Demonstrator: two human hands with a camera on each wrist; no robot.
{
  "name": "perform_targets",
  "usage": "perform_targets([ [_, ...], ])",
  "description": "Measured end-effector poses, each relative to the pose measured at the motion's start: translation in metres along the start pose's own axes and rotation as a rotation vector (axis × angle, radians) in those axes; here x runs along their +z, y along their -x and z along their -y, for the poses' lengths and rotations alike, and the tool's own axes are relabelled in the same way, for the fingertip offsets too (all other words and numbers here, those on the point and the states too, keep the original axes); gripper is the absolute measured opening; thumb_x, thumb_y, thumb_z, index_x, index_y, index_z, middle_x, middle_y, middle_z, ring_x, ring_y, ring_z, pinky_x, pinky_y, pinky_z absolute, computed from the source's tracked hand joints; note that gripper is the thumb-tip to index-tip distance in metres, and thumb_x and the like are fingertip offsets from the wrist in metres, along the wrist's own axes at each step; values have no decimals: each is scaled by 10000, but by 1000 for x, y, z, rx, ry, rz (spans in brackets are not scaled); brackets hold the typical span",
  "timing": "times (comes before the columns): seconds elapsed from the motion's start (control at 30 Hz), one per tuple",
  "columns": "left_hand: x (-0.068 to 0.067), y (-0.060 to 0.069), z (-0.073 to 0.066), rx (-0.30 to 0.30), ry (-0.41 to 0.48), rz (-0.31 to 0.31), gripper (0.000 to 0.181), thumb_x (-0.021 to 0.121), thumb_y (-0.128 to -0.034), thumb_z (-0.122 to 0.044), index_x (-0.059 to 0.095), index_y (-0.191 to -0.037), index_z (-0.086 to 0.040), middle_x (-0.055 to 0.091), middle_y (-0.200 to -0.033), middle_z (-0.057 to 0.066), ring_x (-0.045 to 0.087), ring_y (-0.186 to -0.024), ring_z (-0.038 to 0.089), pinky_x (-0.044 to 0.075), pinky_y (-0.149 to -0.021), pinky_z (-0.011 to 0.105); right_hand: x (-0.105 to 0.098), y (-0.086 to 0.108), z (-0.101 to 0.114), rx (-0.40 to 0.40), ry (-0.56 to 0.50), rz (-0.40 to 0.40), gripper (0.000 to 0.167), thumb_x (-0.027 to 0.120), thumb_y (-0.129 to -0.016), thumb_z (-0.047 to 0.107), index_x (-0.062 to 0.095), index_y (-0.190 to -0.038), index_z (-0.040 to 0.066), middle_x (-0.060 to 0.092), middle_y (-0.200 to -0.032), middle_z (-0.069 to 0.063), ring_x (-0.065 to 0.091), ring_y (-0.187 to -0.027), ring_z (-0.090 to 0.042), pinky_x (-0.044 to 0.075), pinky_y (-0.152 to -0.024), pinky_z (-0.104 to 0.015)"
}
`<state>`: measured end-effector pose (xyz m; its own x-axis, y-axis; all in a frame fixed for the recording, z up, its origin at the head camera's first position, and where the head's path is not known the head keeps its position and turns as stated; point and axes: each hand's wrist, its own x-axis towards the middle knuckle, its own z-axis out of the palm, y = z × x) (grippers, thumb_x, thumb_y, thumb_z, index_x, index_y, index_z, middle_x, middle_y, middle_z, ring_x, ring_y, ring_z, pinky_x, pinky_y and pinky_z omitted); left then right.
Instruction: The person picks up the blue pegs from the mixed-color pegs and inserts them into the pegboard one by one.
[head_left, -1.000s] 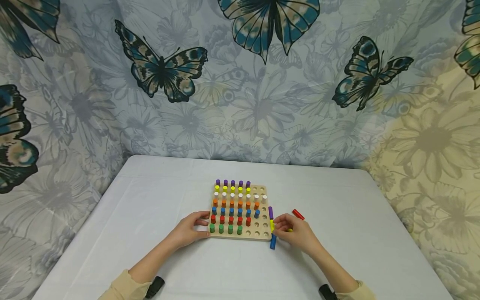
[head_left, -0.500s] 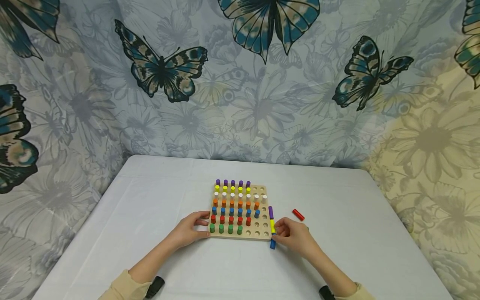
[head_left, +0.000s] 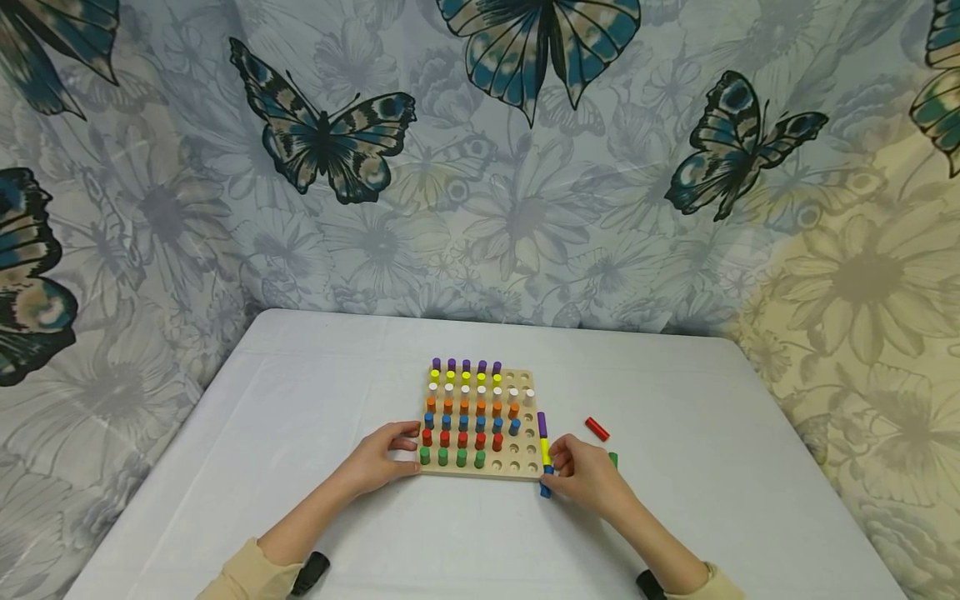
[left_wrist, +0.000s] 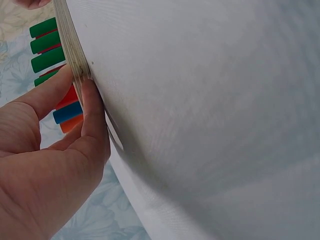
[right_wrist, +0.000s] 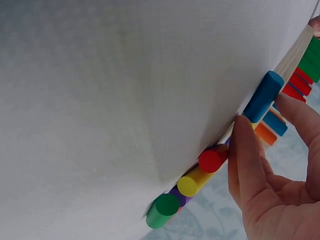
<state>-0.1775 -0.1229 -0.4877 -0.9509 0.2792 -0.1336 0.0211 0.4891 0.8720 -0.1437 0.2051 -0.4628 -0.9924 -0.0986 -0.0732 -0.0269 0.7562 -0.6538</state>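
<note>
A wooden pegboard (head_left: 517,467) lies flat on the table, bearing rows of upright pegs coloured purple, yellow, white, orange, blue, red and green. My left hand (head_left: 378,458) grips its left edge near the front corner; the left wrist view shows thumb and finger against the board's side (left_wrist: 75,55). Along the right edge, a purple peg (head_left: 542,423), a yellow peg (head_left: 544,451) and a blue peg (right_wrist: 263,97) lie end to end. My right hand (head_left: 592,477) pinches the blue peg between thumb and fingers.
Farther right lie a loose red peg (head_left: 597,429) and a green peg (head_left: 613,459), which my right hand partly hides. The right wrist view also shows a loose yellow peg (right_wrist: 190,185) there. Holes at the board's right side (head_left: 530,450) hold no pegs.
My right hand has shifted slightly towards me, from beside the yellow peg to the blue one. The green peg now shows behind it. My left hand stays put on the board.
</note>
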Motion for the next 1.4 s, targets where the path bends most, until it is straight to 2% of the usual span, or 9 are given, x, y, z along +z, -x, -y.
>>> perform_targets([
  [0.43, -1, 0, 0, 8, 6, 1, 622, 797, -792, -50, 533, -1354, -6, 599, -1263, 81, 605, -1066, 213, 483, -943, 419, 0, 1, 2, 9, 17, 6, 342, 859, -727, 80, 606, -956, 52, 539, -749, 2, 489, -679, -123, 451, -582, -209],
  [0.8, -1, 0, 1, 18, 3, 2, 623, 799, -790, -53, 534, -1352, -1, 600, -1263, 89, 608, -1068, 222, 488, -935, 416, -2, 1, 5, 24, 74, 25, 322, 830, -731, 42, 620, -975, 40, 536, -747, 3, 487, -665, -125, 459, -584, -217],
  [1.03, -1, -1, 2, 9, 0, 4, 632, 808, -785, -66, 535, -1352, -7, 605, -1257, 85, 609, -1063, 213, 483, -945, 423, -5, 4, 2, -15, 142, 46, 264, 810, -713, -20, 651, -913, 45, 535, -722, 12, 489, -665, -122, 476, -597, -225],
  [1.4, 0, 0, 1, -1, 2, -7, 635, 812, -777, -55, 539, -1349, -6, 604, -1257, 78, 612, -1069, 216, 479, -945, 425, -5, 6, -3, -25, 172, 46, 227, 818, -724, 19, 674, -885, 86, 544, -728, 39, 491, -691, -120, 475, -620, -244],
])
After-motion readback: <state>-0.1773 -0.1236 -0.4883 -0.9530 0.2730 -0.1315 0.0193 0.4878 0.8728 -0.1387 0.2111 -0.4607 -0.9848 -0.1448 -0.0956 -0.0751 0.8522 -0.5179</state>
